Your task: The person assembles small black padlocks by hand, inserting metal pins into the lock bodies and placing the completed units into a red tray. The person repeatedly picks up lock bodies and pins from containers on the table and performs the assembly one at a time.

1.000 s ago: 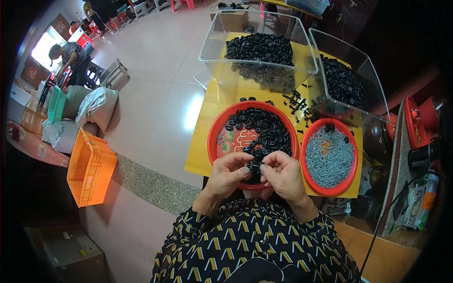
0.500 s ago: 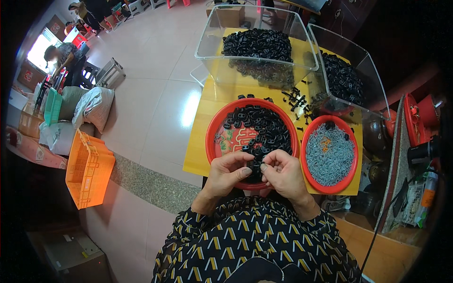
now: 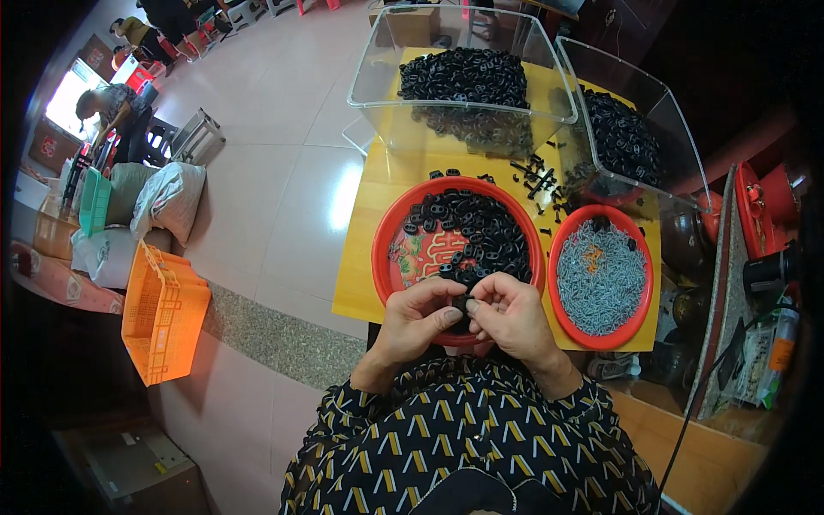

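Over the near edge of a round red tray [image 3: 384, 287], my two hands meet at the fingertips. My left hand [image 3: 416, 322] pinches a small black plastic part [image 3: 461, 304] between thumb and fingers. Closed in a pinch against that part is my right hand [image 3: 513, 319]; whatever sits in its fingertips is too small and covered to name. Many black plastic pieces with two holes [image 3: 493, 232] lie heaped in the tray, mostly along its right side. To the right stands a smaller red tray [image 3: 560, 302] full of silvery screws [image 3: 601, 279], with a few orange bits and black pieces among them.
Two clear plastic bins [image 3: 463, 105] [image 3: 652, 184] of black pieces stand at the back of the yellow table [image 3: 354, 292]. Loose black bits [image 3: 539, 182] lie before them. An orange crate [image 3: 163, 313] and white sacks [image 3: 172, 202] sit on the left floor. A person [image 3: 120, 112] bends farther off.
My right fingertips have come left to meet the left ones, closing the small gap between the hands at the black part. The view has shifted slightly.
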`<state>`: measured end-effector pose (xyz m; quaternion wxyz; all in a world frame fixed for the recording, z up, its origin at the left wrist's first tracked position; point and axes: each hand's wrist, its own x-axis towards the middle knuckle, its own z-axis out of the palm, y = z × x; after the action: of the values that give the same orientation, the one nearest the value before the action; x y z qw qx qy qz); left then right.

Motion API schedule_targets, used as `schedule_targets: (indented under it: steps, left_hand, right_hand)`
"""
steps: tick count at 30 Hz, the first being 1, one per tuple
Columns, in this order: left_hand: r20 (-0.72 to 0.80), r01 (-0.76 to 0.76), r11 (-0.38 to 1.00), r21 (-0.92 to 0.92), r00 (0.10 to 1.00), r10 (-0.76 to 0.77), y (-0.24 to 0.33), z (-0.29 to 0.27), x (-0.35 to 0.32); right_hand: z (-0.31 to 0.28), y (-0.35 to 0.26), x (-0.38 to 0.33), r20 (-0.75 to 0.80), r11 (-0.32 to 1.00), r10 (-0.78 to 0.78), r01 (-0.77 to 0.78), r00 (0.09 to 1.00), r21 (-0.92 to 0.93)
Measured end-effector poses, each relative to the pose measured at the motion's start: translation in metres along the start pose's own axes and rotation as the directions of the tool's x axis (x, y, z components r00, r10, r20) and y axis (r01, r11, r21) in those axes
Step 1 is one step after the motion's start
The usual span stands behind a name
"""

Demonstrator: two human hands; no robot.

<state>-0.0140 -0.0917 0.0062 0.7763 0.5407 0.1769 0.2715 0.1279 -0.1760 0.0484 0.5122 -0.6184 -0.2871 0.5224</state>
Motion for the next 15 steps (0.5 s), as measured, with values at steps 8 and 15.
schedule_targets:
  steps: [8,15]
  left_hand:
    - [0.003,-0.028,0.988,0.155,1.0,0.028,0.012,0.005,-0.002]
    - [0.007,-0.093,0.975,0.203,0.996,0.093,0.005,0.005,-0.003]
  right_hand:
    - [-0.017,0.015,0.01,0.298,0.922,-0.005,-0.111,0.955,0.371]
    - [-0.018,0.017,0.012,0.354,0.905,0.003,-0.153,0.935,0.397]
